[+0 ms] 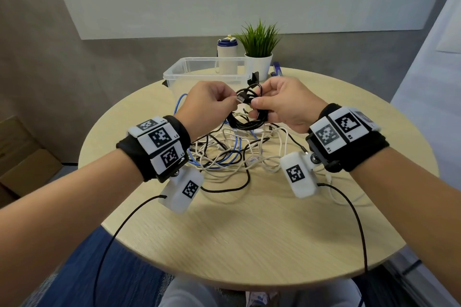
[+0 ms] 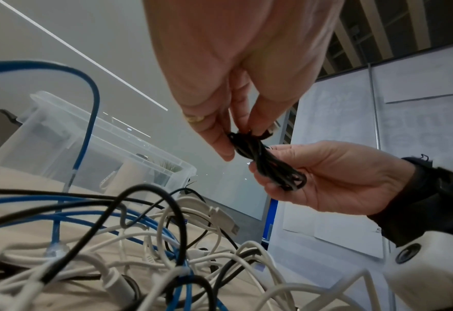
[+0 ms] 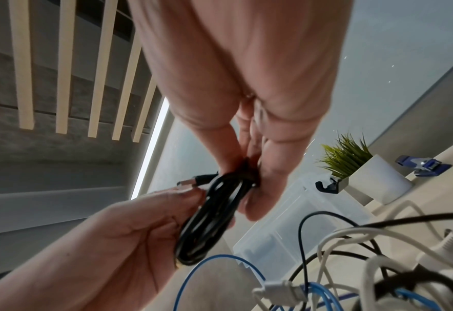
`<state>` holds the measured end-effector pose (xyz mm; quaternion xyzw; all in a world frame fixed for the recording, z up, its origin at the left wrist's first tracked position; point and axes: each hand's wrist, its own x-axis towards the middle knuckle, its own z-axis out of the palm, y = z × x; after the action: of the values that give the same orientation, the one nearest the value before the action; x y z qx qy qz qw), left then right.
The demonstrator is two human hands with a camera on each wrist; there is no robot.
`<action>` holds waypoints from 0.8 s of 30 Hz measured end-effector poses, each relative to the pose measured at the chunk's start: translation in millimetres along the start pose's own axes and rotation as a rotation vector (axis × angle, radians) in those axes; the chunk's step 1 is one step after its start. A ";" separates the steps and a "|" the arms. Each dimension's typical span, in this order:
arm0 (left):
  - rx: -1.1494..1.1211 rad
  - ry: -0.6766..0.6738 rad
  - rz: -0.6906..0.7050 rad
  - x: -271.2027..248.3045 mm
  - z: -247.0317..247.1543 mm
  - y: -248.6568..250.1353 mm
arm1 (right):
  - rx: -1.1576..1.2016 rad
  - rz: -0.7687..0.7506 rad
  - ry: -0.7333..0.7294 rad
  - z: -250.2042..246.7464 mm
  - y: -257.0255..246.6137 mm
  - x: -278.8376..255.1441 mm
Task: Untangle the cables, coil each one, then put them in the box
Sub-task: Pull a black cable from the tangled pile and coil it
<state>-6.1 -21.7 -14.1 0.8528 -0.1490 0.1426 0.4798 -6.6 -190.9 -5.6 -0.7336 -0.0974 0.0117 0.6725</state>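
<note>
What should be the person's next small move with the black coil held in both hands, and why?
Probably tuck the loose plug end into the black coil, then carry it to the clear box: the left hand pinches that end, the right hand grips the bundled loops.

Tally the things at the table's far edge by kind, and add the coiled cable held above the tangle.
Clear box: 1
Bottle: 1
Potted plant: 1
Blue object, kind unclear: 1
Coiled black cable: 1
Total: 5
</note>
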 end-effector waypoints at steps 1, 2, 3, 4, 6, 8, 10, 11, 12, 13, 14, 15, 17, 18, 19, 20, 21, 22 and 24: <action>0.012 0.013 -0.006 0.1 -0.1 1.0 | -0.004 -0.005 0.008 0.8 -0.4 -0.2; 0.012 0.024 -0.012 0.6 -0.1 2.4 | -0.011 -0.010 0.013 1.7 -0.4 0.0; -0.005 0.030 -0.021 0.5 0.2 4.5 | -0.018 -0.014 0.017 2.3 -0.3 -0.1; -0.025 0.032 -0.030 0.5 0.3 5.8 | -0.027 -0.017 0.018 2.8 -0.2 -0.4; 0.012 0.030 -0.045 0.1 0.7 7.2 | -0.055 -0.024 0.014 3.4 -0.2 -1.5; 0.123 0.024 -0.023 0.5 2.5 5.8 | -0.079 -0.028 0.002 4.9 -0.2 -3.0; 0.222 0.012 -0.002 2.0 3.2 2.7 | -0.098 -0.022 0.006 6.3 0.6 -3.1; 0.257 0.002 0.007 2.8 2.8 1.3 | -0.126 -0.018 0.021 6.1 1.3 -2.1; 0.280 -0.014 0.011 3.0 1.9 0.3 | -0.169 -0.014 0.045 4.4 2.0 -0.2; 0.290 -0.037 0.012 3.1 0.3 -0.4 | -0.212 -0.011 0.072 1.9 2.3 1.2; 0.294 -0.057 0.019 3.1 -1.5 -0.8 | -0.235 -0.007 0.098 -1.5 2.2 2.3; 0.299 -0.074 0.029 2.9 -3.7 -0.6 | -0.246 -0.004 0.115 -5.2 1.7 2.8; 0.321 -0.087 0.040 2.8 -7.6 -0.4 | -0.267 -0.001 0.114 -10.2 0.6 3.2; 0.328 -0.082 0.044 3.9 -9.0 -0.7 | -0.279 0.000 0.103 -10.7 0.0 2.7; 0.335 -0.070 0.047 5.4 -10.0 -1.2 | -0.281 0.003 0.093 -10.2 -0.6 1.7; 0.347 -0.053 0.051 7.3 -11.0 -2.3 | -0.274 0.009 0.087 -9.2 -0.9 1.1; 0.361 -0.031 0.054 9.3 -12.0 -3.6 | -0.263 0.015 0.082 -8.3 -0.9 0.8; 0.372 -0.004 0.055 11.2 -13.1 -5.1 | -0.251 0.025 0.078 -7.8 -1.0 1.0; 0.365 0.047 0.057 13.7 -15.1 -6.9 | -0.234 0.048 0.058 -7.5 -1.8 0.9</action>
<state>7.6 -6.9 -6.6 0.9175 -0.1336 0.2008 0.3164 -4.9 -198.0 -3.0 -0.8092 -0.0610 -0.0051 0.5843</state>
